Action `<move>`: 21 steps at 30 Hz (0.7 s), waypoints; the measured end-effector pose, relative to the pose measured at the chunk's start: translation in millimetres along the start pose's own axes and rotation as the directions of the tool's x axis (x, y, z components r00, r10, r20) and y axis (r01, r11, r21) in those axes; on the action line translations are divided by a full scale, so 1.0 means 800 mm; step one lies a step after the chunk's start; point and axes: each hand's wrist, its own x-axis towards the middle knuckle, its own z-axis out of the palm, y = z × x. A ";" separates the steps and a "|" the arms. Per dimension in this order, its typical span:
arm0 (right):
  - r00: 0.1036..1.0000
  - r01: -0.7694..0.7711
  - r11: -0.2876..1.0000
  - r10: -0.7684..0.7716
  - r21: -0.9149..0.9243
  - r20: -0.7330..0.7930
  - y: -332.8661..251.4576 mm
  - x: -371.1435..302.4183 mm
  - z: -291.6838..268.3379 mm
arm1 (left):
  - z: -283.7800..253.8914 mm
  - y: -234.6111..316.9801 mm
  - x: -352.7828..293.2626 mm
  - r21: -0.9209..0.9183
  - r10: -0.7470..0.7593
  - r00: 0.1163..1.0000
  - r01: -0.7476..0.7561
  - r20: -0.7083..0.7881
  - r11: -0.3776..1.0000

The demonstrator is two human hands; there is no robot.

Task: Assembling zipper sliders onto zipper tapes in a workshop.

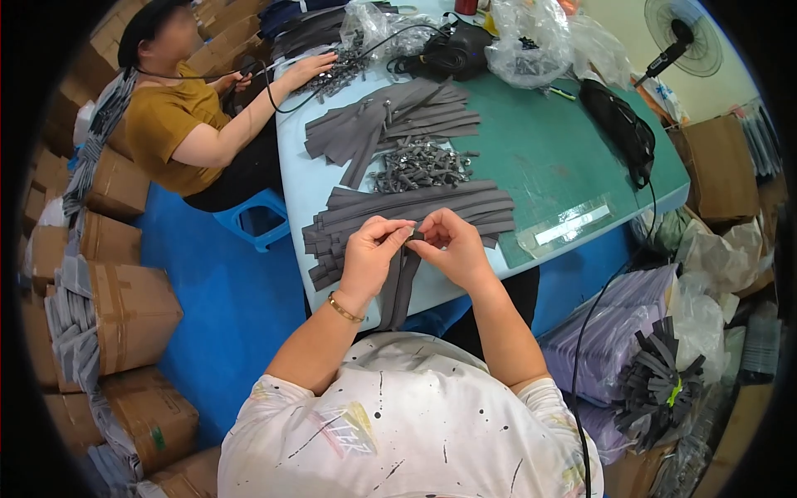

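My left hand (371,254) and my right hand (455,247) meet over the table's near edge, both with fingers pinched. Between their fingertips is the end of a dark grey zipper strip (400,292), which hangs down toward my lap. A small dark piece, perhaps a zipper slider, sits at the pinch, but the fingers partly hide it. Just beyond my hands lies a stack of grey zipper strips (415,207). Past that is a heap of small metal and dark zipper sliders (423,168), with more grey strips (432,108) fanned out behind.
At the left, a co-worker (178,124) on a blue stool (259,217) reaches into another heap of small parts. A black pouch (618,129), clear plastic bags (531,50) and cables lie on the table. Cardboard boxes (133,307) line the left; wrapped bundles (614,324) stand right.
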 end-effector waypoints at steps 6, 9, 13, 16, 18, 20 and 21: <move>0.993 -0.114 0.993 0.114 0.021 0.016 0.006 -0.013 0.015 | -0.012 -0.006 0.007 -0.355 -0.053 0.996 0.025 -0.069 0.934; 0.990 -0.014 0.911 0.071 0.413 -0.125 0.002 -0.007 0.019 | -0.011 0.004 0.009 -0.500 -0.210 0.977 0.166 -0.033 0.850; 0.988 -0.064 0.856 0.127 0.513 -0.089 0.000 -0.004 0.028 | -0.015 -0.001 0.008 -0.530 -0.231 0.972 0.222 0.050 0.819; 0.986 -0.096 0.889 0.147 0.448 -0.080 -0.002 0.000 0.028 | -0.012 0.002 0.006 -0.478 -0.215 0.976 0.205 0.036 0.854; 0.988 -0.107 0.904 0.142 0.414 -0.057 -0.004 0.002 0.026 | -0.010 0.005 0.005 -0.442 -0.204 0.979 0.193 0.024 0.876; 0.990 -0.115 0.919 0.138 0.378 -0.034 -0.006 0.003 0.023 | -0.010 0.004 0.004 -0.412 -0.179 0.983 0.174 0.027 0.894; 0.989 -0.121 0.930 0.143 0.347 -0.039 -0.008 0.003 0.022 | -0.009 0.004 0.004 -0.383 -0.152 0.988 0.152 0.030 0.911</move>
